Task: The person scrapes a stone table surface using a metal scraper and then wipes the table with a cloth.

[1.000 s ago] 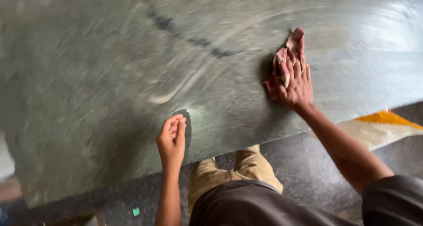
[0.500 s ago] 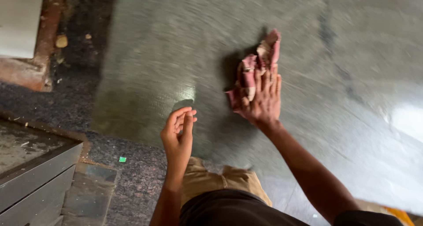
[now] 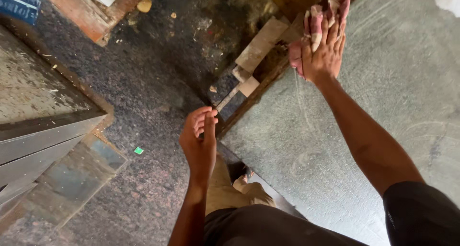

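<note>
Head view, read from left to right. At the far left, stacked grey stone slabs (image 3: 33, 145) lie with their edges stepped, beside a dark speckled floor (image 3: 143, 107) that carries a small green scrap (image 3: 138, 150). Near the top left, a reddish wooden board (image 3: 91, 13) lies at an angle, with a pale yellowish lump (image 3: 143, 5) just beside it. At centre, the left hand (image 3: 200, 143) is raised on edge over the floor, just off the near left edge of the large grey-green stone slab (image 3: 383, 107); its fingers are loosely curled together and it holds nothing. Above it, pale offcut tiles (image 3: 258, 44) lie in a gap along the slab's left edge. Right of centre, the right hand (image 3: 323, 54) is spread flat, fingers extended, pressing a pink and cream cloth (image 3: 311, 30) against the slab at its far left corner; the cloth bunches out beyond the fingertips. The slab's surface shows faint curved wipe streaks. At the bottom edge, the person's tan trousers (image 3: 235, 193) and dark shirt (image 3: 268, 227) appear.
</note>
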